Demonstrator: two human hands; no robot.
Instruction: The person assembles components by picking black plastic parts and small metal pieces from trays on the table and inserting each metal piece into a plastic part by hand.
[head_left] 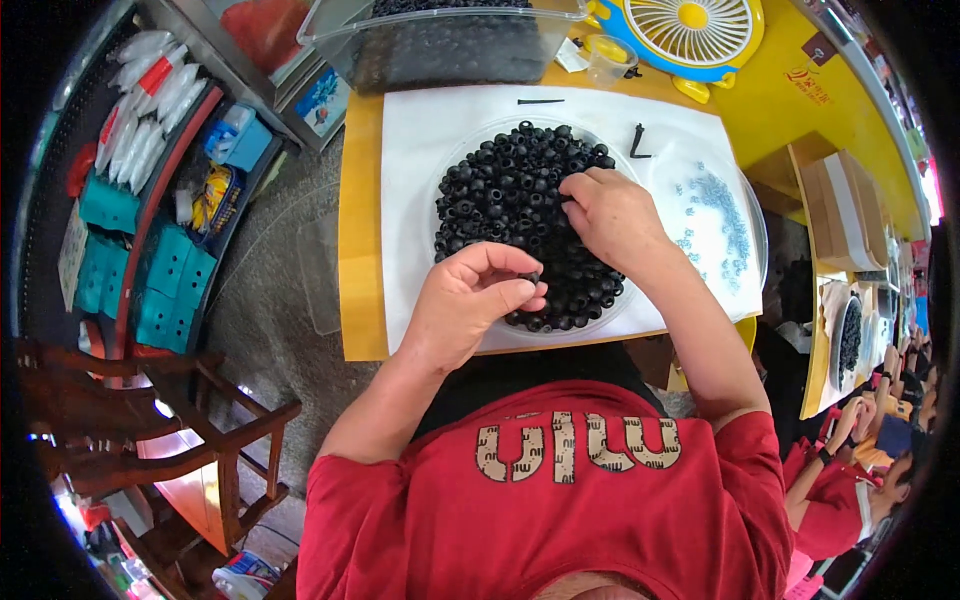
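Observation:
A heap of small black ring-like parts (495, 195), each with a hole, fills a round clear tray (607, 322) on a white sheet. Over the near side of the heap, my left hand (450, 308) pinches one black ring-like part (530, 277) between thumb and fingers. My right hand (617, 218) reaches to the right side of the heap, its fingers curled and closed; whatever they hold is hidden. Beside it, tiny pale blue parts (722, 212) lie spread in a second round clear dish (762, 250).
A clear bin (450, 50) of black parts stands at the back, with a blue and yellow fan (690, 30) to its right. Two thin black pieces, one straight (541, 101) and one bent (637, 142), lie beyond the tray. A wooden chair (210, 430) stands left; people sit far right.

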